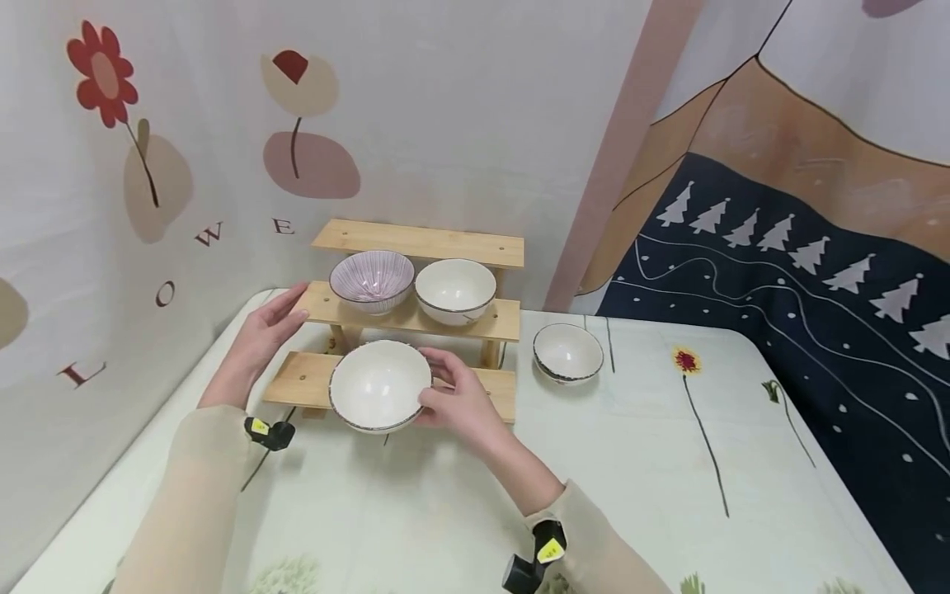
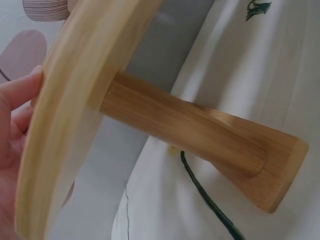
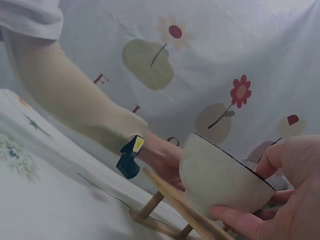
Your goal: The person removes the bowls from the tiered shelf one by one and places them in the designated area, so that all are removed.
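Observation:
My right hand (image 1: 463, 404) pinches the right side of a white bowl (image 1: 380, 386) with a dark rim. The thumb lies near the rim, with fingers under the side in the right wrist view. This bowl (image 3: 220, 175) overlaps the lowest step of a three-step wooden shelf (image 1: 297, 378) and tilts toward me. At the left end of the middle step, my left hand (image 1: 267, 330) holds the board's end between thumb and fingers. On that step stand a purple-striped bowl (image 1: 372, 280) and, to its right, another white bowl (image 1: 456, 290).
A smaller white bowl (image 1: 568, 353) stands on the flower-printed tablecloth (image 1: 631, 470), right of the shelf. A printed curtain (image 1: 460, 107) hangs close behind the shelf and along the left. A dark blue printed cloth (image 1: 801, 289) borders the table's right side.

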`<control>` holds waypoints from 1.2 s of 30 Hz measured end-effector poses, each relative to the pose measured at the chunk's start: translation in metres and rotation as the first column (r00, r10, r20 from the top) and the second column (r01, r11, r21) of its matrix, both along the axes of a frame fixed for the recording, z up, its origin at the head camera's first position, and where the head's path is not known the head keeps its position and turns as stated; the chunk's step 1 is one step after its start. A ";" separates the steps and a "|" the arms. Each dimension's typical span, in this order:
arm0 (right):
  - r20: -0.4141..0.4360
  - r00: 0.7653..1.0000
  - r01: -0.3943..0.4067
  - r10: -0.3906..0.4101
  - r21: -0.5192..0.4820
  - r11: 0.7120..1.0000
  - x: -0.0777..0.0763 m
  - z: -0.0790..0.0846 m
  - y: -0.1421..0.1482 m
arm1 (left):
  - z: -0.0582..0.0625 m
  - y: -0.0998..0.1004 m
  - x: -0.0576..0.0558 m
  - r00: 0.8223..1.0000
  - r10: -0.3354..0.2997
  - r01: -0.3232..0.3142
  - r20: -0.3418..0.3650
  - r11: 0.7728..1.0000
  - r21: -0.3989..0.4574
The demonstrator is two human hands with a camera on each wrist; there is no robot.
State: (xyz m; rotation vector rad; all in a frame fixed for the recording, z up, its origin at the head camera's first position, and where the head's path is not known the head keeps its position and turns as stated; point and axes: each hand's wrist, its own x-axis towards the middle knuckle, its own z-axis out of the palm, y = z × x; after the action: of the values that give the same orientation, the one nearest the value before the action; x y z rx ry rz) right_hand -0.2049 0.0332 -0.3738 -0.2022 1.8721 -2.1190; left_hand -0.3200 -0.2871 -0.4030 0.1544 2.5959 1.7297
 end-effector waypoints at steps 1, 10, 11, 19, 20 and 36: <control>0.003 1.000 -0.001 0.001 0.001 1.000 0.001 0.001 0.002 | 0.000 -0.001 0.000 1.000 -0.005 0.005 -0.002 1.000 0.004; -0.025 0.999 -0.029 0.030 0.037 0.999 0.013 0.006 0.018 | 0.003 -0.004 0.002 1.000 -0.010 0.010 -0.006 1.000 0.005; -0.028 0.999 -0.031 0.032 0.041 0.999 0.014 0.006 0.020 | 0.003 -0.004 0.001 1.000 -0.012 0.012 -0.005 1.000 0.004; -0.032 0.999 -0.037 0.038 0.045 0.998 0.021 0.008 0.034 | -0.001 0.001 -0.002 0.999 -0.048 0.048 0.004 0.998 0.030; -0.035 0.998 -0.042 0.044 0.046 0.998 0.021 0.007 0.035 | 0.000 0.000 -0.002 0.999 -0.045 0.044 0.006 0.999 0.022; -0.057 0.997 -0.045 0.050 0.096 0.994 0.026 0.014 0.049 | 0.002 -0.001 0.000 0.998 -0.044 0.042 0.035 0.998 0.035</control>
State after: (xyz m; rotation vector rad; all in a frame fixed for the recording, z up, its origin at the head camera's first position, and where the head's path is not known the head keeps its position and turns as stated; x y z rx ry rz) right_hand -0.1791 0.0826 -0.3595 -0.2879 1.9757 -2.0086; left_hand -0.3205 -0.2881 -0.4007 0.1770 2.5199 1.7473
